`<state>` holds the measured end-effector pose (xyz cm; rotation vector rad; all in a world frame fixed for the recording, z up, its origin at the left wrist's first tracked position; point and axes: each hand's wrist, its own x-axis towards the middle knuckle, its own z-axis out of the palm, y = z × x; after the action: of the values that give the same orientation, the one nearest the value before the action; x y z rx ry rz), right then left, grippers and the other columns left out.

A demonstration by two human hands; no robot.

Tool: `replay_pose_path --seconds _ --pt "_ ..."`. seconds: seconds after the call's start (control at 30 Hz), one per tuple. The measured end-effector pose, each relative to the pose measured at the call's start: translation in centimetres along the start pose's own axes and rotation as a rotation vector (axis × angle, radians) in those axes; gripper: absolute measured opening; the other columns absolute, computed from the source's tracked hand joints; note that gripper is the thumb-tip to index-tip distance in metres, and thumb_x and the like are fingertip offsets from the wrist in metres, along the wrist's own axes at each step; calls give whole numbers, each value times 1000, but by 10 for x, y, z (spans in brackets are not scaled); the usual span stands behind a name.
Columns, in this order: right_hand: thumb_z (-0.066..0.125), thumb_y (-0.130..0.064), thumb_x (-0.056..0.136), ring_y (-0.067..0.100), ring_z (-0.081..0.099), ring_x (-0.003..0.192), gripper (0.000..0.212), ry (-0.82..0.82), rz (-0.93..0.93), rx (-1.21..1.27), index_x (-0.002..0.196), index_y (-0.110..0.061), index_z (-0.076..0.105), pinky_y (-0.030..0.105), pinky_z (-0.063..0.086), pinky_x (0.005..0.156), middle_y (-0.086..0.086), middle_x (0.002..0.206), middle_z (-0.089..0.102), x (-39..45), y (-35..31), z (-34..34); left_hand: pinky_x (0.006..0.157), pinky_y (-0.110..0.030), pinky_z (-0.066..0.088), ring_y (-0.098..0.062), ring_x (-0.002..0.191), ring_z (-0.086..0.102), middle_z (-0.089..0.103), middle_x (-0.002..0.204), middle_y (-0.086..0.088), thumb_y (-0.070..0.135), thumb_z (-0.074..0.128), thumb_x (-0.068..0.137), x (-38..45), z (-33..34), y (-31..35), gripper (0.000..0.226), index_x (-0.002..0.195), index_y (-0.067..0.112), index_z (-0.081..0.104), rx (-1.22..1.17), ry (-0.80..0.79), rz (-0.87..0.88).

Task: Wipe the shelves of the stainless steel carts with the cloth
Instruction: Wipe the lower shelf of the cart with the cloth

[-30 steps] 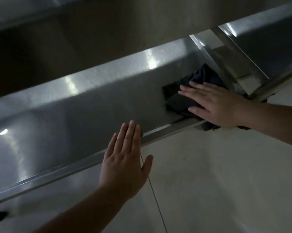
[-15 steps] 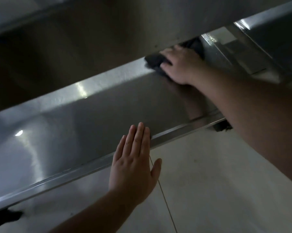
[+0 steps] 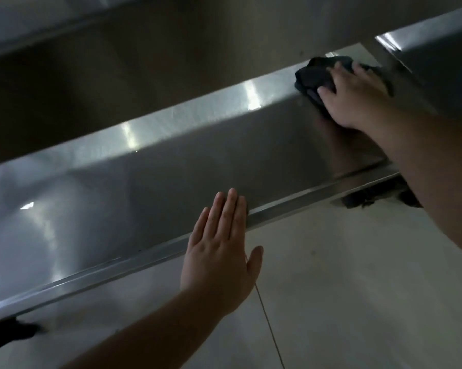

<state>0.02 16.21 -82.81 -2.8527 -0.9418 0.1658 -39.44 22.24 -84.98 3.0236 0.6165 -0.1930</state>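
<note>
I see a big shiny steel cart shelf (image 3: 150, 187) that runs across the view from low on the left to high on the right. It has a raised back wall with bright spots of light on it, and a thin front rim. Above it is a dark steel underside (image 3: 171, 62) of another shelf. Below the shelf is a pale floor (image 3: 344, 288) with a thin dark line in it. A second steel shelf (image 3: 437, 49) sits at the top right, just beside the first one.

My left hand (image 3: 219, 257) lies flat over the front rim of the shelf. Its fingers (image 3: 231, 209) are straight and pressed together, with the tips on the steel. The thumb sticks out to the side over the floor. This hand holds nothing.

My right hand (image 3: 355, 99) is far up at the back right corner of the shelf. It presses down on the dark cloth (image 3: 315, 75). Its fingers lie mostly flat on the cloth, a little apart, and the thumb tip rests on the near edge of the cloth. The cloth is bunched up against the back wall, and part of it is hidden under my hand. My right arm crosses over the front rim and hides the shelf's right end.

A small dark wheel (image 3: 368, 195) peeks out under the rim near my right arm. Another dark wheel (image 3: 8, 332) shows at the far left, low down.
</note>
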Motion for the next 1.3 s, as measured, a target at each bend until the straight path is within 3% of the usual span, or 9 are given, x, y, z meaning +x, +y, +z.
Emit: replay_pose_path --seconds 0.23,0.47,0.57,0.7,0.77,0.9,1.07,1.17,1.3 --pt "31 -53 106 31 18 158 68 -26 -105 39 162 -14 28 49 17 127 6 172 21 -55 -56 11 126 -40 -19 -15 153 -39 -36 170 0 71 9 102 1 -3 2 88 162 19 -28 -48 -33 -3" --pt "26 -63 100 15 19 158 70 -149 -770 5 161 -29 34 41 15 128 -11 168 26 -131 -83 19 125 -34 -20 -8 150 -42 -37 169 5 70 22 102 3 -13 -3 90 165 22 -22 -219 -58 4" --pt "35 -55 99 34 33 153 66 -2 -453 28 156 -22 43 51 24 123 7 165 37 -86 -54 11 123 -28 -18 1 151 -36 -28 172 13 67 34 102 -5 -20 -20 89 167 29 -14 -378 11 15" --pt "24 -54 100 35 21 155 69 8 154 50 159 -20 32 56 16 124 7 170 24 -30 -85 10 126 -35 -15 -5 154 -35 -30 171 9 76 11 101 -43 -15 -71 85 165 30 -21 -209 36 -129" --pt "24 -50 100 34 23 154 66 2 101 74 156 -17 36 55 19 123 6 168 27 -31 -132 16 130 -40 -9 -9 156 -32 -30 172 6 77 3 100 -61 -10 -94 85 165 28 -20 -154 11 -232" --pt "32 -52 105 29 20 156 63 -94 -353 86 160 -22 33 47 16 124 2 171 24 -88 -227 35 132 -40 -6 -12 158 -29 -25 174 5 75 2 100 -69 -2 -108 84 167 27 -16 -149 -1 -262" --pt "33 -59 106 5 1 158 62 -196 -740 92 163 -37 22 26 -6 124 -21 170 11 -178 -184 38 129 -36 -12 -9 156 -32 -26 174 5 75 1 100 -69 3 -109 84 167 27 -17 -151 14 -256" --pt "45 -52 106 4 9 156 58 -202 -696 98 160 -36 33 20 -2 121 -18 168 21 -171 -124 23 129 -38 -12 -11 156 -32 -27 173 4 76 0 100 -68 5 -109 85 167 26 -17 -157 18 -243" --pt "44 -47 106 27 20 158 60 -93 -303 62 161 -24 34 44 16 127 1 171 25 -95 -107 18 127 -38 -17 -13 155 -35 -30 172 3 76 0 100 -67 4 -107 86 165 24 -20 -157 10 -246"
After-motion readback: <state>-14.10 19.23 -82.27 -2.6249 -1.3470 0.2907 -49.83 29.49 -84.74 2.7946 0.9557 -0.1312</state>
